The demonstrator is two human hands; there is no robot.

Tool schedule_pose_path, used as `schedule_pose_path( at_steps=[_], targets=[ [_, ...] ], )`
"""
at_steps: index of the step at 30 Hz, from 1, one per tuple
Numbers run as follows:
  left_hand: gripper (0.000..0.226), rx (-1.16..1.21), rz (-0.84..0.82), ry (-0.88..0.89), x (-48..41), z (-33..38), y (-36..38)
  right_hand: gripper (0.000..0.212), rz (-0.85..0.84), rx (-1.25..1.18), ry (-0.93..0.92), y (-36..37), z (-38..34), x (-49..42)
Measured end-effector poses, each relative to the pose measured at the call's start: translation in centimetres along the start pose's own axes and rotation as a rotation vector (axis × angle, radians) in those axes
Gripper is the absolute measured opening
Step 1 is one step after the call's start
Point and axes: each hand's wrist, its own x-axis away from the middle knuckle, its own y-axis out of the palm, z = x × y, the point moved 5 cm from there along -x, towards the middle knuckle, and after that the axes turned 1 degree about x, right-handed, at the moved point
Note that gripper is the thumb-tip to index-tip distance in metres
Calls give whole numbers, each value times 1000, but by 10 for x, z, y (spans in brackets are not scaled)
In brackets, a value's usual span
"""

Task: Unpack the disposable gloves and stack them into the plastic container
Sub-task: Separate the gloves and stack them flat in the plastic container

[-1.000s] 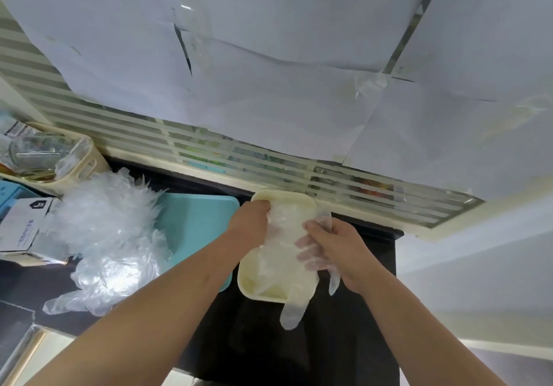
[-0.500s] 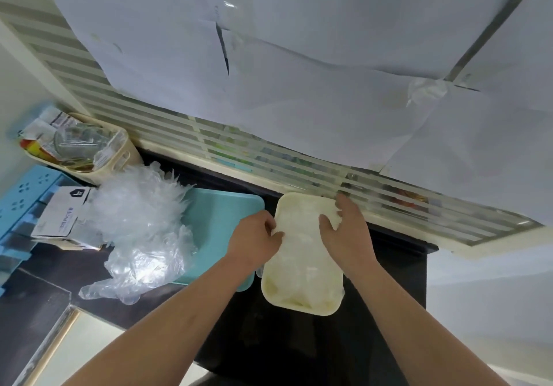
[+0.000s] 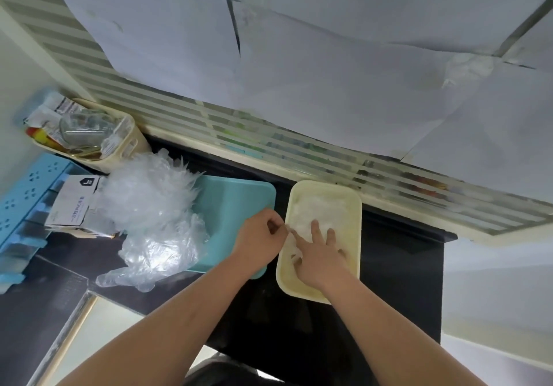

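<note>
Your right hand [image 3: 320,255] lies flat on the centre gloves [image 3: 321,206]; your left hand [image 3: 259,236] pinches their edge (flimsy, slippery; take cuffs).

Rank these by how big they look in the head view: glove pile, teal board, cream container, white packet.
Largest: glove pile.
Next: cream container and teal board, too alike to rank; the board is partly covered.
Smallest: white packet.

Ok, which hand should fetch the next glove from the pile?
Left. The left hand is at the rim of the container nearest the glove pile, while the right hand lies flat on the gloves in the container, probably pressing them down.
</note>
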Motion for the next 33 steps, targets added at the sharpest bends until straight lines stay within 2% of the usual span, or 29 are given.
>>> schedule_pose_path(
  at_steps=[3, 7, 9, 12, 16, 18, 21, 23, 25, 27, 30, 33],
  targets=[
    [11, 9, 7, -33, 7, -17, -10, 74, -99, 71, 60, 4, -3, -13],
    [12, 22, 25, -19, 12, -38, -32, 79, -137, 145, 142, -12, -18, -2],
    [14, 36, 44, 0, 14, -45, -48, 74, -143, 244, 181, -35, -35, 18],
    [14, -5, 72, 40, 14, -56, -74, 52, -65, 302, 143, -68, -71, 51],
    [14, -102, 179, 89, 22, -74, -119, 3, 210, 267, -50, -87, -136, 66],
    [14, -214, 288, 93, 31, -91, -151, 16, 234, 109, -176, -74, -170, 60],
    [34, -433, 429, 16, 46, -119, -194, 46, 102, -238, -257, -33, -198, 39],
    [61, -510, 366, -123, 55, -141, -204, 59, 31, -397, -240, -8, -205, 28],
    [95, -478, 143, -280, 59, -169, -198, 64, 8, -533, -202, 9, -210, 24],
    [112, -360, -29, -349, 53, -187, -181, 61, 30, -630, -179, 16, -210, 23],
    [112, -294, -80, -311, 31, -199, -166, 59, 85, -682, -161, 14, -210, 20],
    [89, -303, -146, -226, 10, -198, -148, 55, 112, -711, -130, 6, -204, 18]
  ],
)
